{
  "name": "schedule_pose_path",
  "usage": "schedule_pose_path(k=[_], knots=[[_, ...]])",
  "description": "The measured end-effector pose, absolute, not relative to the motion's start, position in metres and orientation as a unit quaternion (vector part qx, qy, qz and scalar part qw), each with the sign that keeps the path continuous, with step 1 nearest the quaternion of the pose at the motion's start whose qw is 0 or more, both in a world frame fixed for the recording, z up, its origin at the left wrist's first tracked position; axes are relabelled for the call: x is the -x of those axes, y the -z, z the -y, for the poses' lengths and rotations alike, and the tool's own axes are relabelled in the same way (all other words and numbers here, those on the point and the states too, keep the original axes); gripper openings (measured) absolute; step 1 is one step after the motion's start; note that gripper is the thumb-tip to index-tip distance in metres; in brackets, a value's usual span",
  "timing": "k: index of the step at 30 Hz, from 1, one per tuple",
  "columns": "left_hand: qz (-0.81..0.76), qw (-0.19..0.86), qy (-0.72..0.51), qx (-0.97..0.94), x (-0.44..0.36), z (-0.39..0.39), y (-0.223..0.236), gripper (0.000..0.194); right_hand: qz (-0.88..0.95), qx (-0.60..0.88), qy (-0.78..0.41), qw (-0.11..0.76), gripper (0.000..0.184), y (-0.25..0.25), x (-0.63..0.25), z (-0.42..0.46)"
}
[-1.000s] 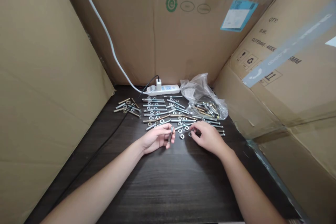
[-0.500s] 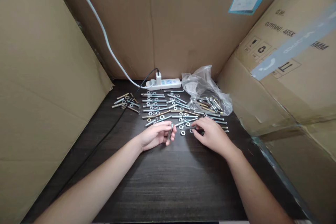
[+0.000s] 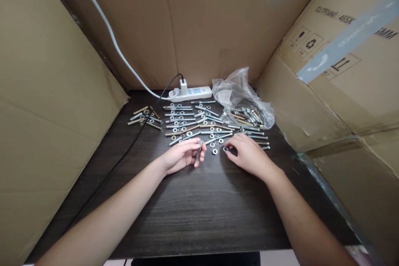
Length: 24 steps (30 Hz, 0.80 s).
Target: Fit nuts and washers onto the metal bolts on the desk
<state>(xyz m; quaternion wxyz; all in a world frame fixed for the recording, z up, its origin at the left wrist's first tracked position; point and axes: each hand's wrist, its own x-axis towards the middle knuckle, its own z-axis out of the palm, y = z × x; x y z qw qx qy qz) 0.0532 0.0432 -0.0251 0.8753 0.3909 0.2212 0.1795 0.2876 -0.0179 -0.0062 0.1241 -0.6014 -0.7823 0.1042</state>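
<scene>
My left hand point(image 3: 183, 154) is closed around a short metal anchor bolt point(image 3: 198, 151), held nearly upright between thumb and fingers; part of it is hidden by the fingertips. To the right, my right hand point(image 3: 249, 153) pinches a small washer point(image 3: 225, 149) between thumb and forefinger, low over the table. Between the hands lies a loose nut point(image 3: 214, 152), with several washers point(image 3: 212, 145) just behind it. Long bolts point(image 3: 215, 133) lie in rows beyond both hands, nuts and rings set among them. The right hand partly covers the bolts at that side.
Mixed metal pieces point(image 3: 145, 116) form a pile at the left, a black cable point(image 3: 124, 156) running beside it. A clear plastic bag point(image 3: 240, 95) with more hardware and a white power strip point(image 3: 193, 93) stand at the back. Cardboard walls point(image 3: 193, 29) surround the dark table point(image 3: 199, 212).
The view has tipped downward a little. My right fingers have closed on the washer at their tips. My left hand still holds the anchor bolt in nearly the same place.
</scene>
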Motion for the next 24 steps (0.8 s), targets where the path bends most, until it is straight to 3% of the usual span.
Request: schedule_pose_path(k=[10,18,24], knots=[[-0.224,0.874,-0.178,-0.394,-0.0534,-0.0431,0.0239,0.015,0.784,0.597,-0.105,0.136,0.003,0.008,-0.2832,0.0161],[-0.23,0.871,-0.181,-0.395,-0.0537,-0.0434,0.0228,0.015,0.788,0.595,-0.089,0.129,0.012,0.0116,-0.2865,0.0131],[-0.233,0.879,-0.186,-0.371,-0.0589,-0.0354,0.0208,0.014,0.781,0.581,-0.089,0.213,0.009,0.008,-0.2825,0.0149]])
